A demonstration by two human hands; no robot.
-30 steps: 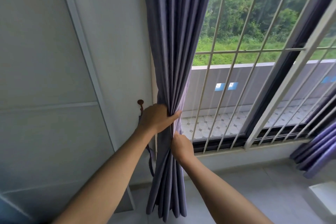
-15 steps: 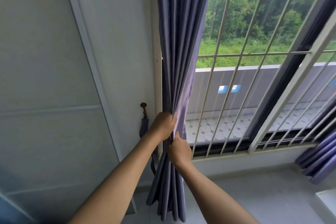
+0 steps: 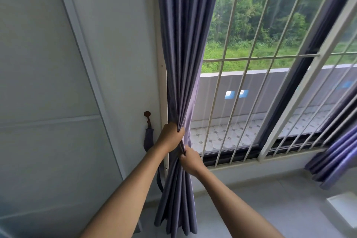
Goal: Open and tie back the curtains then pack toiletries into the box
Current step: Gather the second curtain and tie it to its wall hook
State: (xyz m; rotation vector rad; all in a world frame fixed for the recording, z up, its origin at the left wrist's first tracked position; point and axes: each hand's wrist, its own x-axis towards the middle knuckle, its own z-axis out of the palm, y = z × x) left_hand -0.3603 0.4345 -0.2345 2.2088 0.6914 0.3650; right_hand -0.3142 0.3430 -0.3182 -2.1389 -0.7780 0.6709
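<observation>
A: Curtain?
B: Purple curtain (image 3: 181, 48) bunched at the window's left edge, beside the wall.
A: Grips?
B: Left hand (image 3: 170, 137) clenched round the gathered folds; right hand (image 3: 191, 161) just below, pinching them.
A: Tieback?
B: Strap (image 3: 148, 139) hangs from wall hook (image 3: 147, 114), left of the curtain. Second curtain (image 3: 336, 152) far right.

White window bars (image 3: 229, 83), balcony wall (image 3: 270, 91), trees (image 3: 260, 11) beyond.
</observation>
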